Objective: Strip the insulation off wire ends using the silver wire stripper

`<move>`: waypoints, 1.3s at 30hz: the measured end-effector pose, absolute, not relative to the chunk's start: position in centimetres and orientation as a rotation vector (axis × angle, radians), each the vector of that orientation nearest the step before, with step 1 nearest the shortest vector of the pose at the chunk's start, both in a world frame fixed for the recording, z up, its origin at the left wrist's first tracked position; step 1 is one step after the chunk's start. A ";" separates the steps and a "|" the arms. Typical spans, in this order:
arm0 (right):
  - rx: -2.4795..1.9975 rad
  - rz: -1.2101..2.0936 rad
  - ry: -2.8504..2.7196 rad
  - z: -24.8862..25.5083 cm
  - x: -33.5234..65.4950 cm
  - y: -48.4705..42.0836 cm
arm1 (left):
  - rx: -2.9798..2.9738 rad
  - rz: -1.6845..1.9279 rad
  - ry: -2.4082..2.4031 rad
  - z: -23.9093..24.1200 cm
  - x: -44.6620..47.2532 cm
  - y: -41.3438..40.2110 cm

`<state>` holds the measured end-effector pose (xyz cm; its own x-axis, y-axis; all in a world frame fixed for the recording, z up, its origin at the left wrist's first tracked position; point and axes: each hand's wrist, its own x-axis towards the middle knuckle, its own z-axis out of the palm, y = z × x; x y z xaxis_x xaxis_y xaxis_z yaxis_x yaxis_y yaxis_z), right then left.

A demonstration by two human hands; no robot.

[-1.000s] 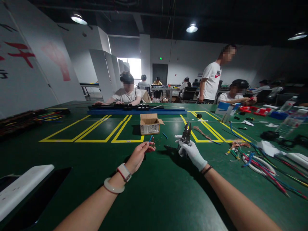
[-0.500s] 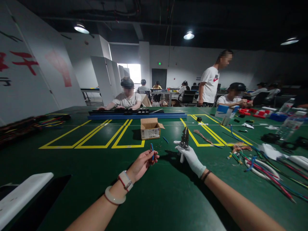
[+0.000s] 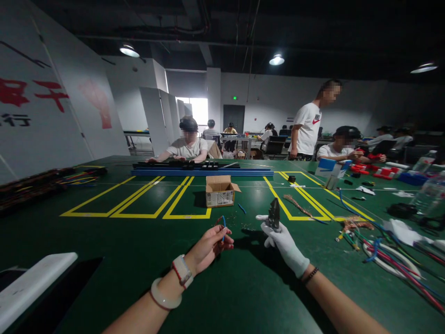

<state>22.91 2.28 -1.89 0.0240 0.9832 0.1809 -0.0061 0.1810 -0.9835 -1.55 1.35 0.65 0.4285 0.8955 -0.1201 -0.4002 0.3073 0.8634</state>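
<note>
My bare left hand [image 3: 208, 248], with a watch and a pale bangle on the wrist, pinches a short blue wire piece [image 3: 223, 226] that stands upright between the fingertips. My right hand [image 3: 283, 239] wears a white glove and is closed round the handles of a dark wire stripper [image 3: 274, 214], jaws pointing up. Both hands hover just above the green table [image 3: 243, 287], about a hand's width apart. Small wire scraps [image 3: 242, 208] lie on the table beyond them.
An open cardboard box [image 3: 219, 191] sits behind the hands inside yellow floor-tape lines. A tangle of coloured cables [image 3: 385, 248] spreads at the right. A white flat device [image 3: 31, 283] lies at the near left. Other people sit and stand at the table's far side.
Both hands have drawn slightly nearer to me and lower in view. The left fingers turned the blue wire piece more upright. The stripper jaws look closed now.
</note>
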 end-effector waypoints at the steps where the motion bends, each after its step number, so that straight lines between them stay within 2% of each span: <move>1: -1.099 1.046 -1.273 -1.9 22.9 2.2 | 0.890 0.942 0.678 0.7 -1.5 1.3; 5: -1.277 0.855 -1.403 -1.7 23.5 2.0 | 1.048 0.892 0.705 0.9 -1.3 1.1; 10: -1.611 0.034 -1.783 -0.8 24.8 1.5 | 1.273 0.875 0.820 0.4 -1.0 1.1; 14: -1.928 -0.235 -1.885 0.0 24.6 1.3 | 1.373 0.855 0.948 -0.1 -0.5 1.1; 21: -2.028 -0.517 -1.954 -0.1 23.3 1.5 | 1.383 0.850 1.120 -0.4 0.2 1.0; 27: -2.070 -0.707 -1.980 0.9 22.0 1.1 | 1.315 0.920 1.050 -1.2 0.4 1.0; 39: -2.024 -0.527 -1.955 0.6 21.9 0.7 | 1.179 0.827 0.920 -0.2 0.2 0.0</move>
<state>21.87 0.70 0.56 0.0187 0.8963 0.4430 0.9975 -0.0468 0.0524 0.18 0.01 -0.16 0.4037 0.9019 -0.1537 -0.0569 0.1925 0.9797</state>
